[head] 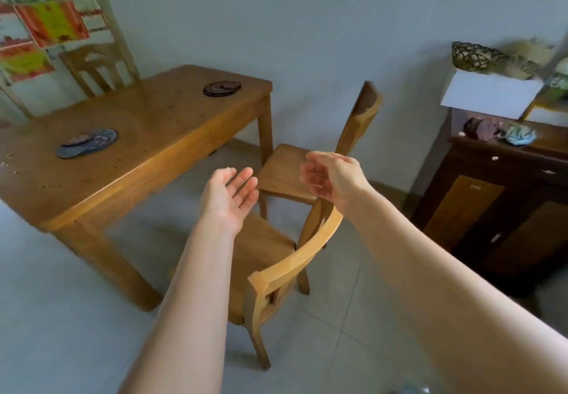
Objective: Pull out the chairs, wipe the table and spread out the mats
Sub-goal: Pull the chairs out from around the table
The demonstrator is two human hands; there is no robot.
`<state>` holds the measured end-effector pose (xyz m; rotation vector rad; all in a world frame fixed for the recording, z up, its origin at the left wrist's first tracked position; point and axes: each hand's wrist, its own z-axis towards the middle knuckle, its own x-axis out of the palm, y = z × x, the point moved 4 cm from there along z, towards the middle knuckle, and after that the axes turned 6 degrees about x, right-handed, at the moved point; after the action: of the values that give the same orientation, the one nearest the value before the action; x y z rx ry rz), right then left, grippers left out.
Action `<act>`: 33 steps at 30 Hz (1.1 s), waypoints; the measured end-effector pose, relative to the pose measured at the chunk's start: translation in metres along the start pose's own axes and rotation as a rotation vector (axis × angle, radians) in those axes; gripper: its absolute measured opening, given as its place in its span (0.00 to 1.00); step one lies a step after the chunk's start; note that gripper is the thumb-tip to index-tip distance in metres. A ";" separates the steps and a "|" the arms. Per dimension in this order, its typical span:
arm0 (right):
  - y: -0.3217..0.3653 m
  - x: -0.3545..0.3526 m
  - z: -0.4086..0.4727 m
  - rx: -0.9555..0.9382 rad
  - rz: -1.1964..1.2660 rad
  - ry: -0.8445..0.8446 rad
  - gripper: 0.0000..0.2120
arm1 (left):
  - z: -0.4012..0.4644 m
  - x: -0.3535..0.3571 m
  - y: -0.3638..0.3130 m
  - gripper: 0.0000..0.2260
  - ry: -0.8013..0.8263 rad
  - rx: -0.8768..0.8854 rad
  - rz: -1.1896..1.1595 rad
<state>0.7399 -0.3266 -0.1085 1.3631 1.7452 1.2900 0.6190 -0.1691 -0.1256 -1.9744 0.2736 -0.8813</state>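
Pale wall [307,25], grey tiled floor [46,317], dark wooden sideboard [491,203] (cluttered on top).

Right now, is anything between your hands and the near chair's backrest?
Nothing visible. Both the left hand and the right hand are open and empty above the near chair, with only air down to its top rail. The far chair stands beyond it.

Worktop [159,135]: honey-brown wood, speckled. Two chairs [295,258] [353,135]: matching golden-brown. Round mats: one dark brown [222,88], one blue-grey, patterned [87,142]. Sideboard [498,197]: dark brown, amber panels. Floor [61,301]: pale grey tile.
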 end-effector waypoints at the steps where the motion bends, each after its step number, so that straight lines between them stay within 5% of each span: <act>1: 0.000 -0.002 0.016 0.018 -0.022 0.029 0.07 | 0.007 0.003 0.007 0.13 -0.037 0.011 -0.007; 13: 0.007 -0.061 0.143 0.211 -0.459 0.397 0.08 | 0.021 0.061 0.103 0.11 -0.550 0.054 -0.268; 22: -0.009 -0.088 0.153 0.231 -0.595 0.588 0.08 | -0.024 0.084 0.146 0.11 -0.759 0.110 -0.309; 30: -0.029 -0.115 0.160 0.349 -0.714 0.579 0.10 | -0.060 0.077 0.184 0.04 -0.919 0.070 -0.363; 33: -0.037 -0.121 0.164 0.406 -0.692 0.520 0.09 | -0.065 0.072 0.196 0.12 -1.047 0.084 -0.395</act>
<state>0.9059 -0.3857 -0.2177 0.4889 2.6265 0.9574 0.6566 -0.3561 -0.2321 -2.1644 -0.7560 0.0106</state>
